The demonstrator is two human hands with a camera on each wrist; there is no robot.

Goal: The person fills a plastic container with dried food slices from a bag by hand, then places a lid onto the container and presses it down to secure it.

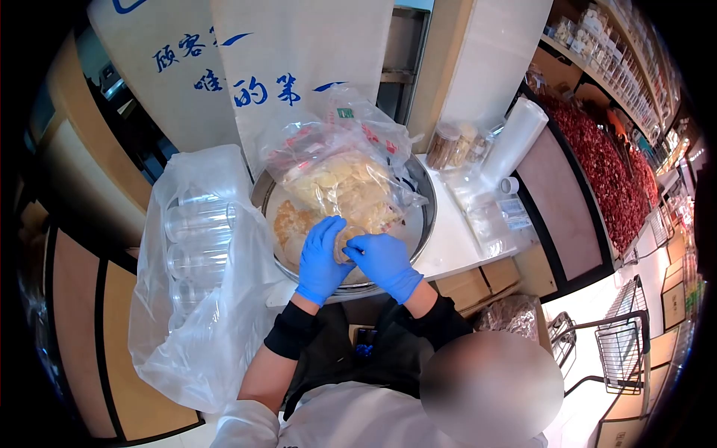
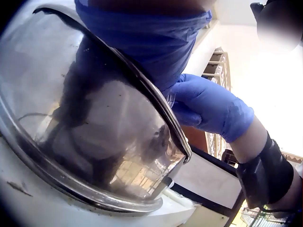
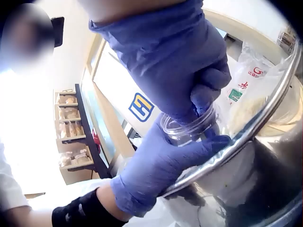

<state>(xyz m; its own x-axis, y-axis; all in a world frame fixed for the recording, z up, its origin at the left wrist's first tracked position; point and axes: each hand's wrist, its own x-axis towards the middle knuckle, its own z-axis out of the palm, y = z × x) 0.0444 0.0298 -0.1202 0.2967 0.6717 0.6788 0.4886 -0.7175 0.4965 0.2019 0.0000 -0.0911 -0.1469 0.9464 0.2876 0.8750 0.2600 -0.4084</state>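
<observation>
My left hand in a blue glove grips a small clear plastic jar over the near side of a big steel bowl. In the right wrist view the left hand wraps the jar from below. There the gloved right hand curls over the jar's mouth with its fingertips inside. Behind the hands a clear bag of pale dried slices lies in the bowl. The left wrist view shows the bowl's outer wall and the right hand.
A large clear plastic bag of empty jars lies left of the bowl. Filled jars, a roll of plastic and small bags stand on the white counter to the right. Bins of red dried goods run along the far right.
</observation>
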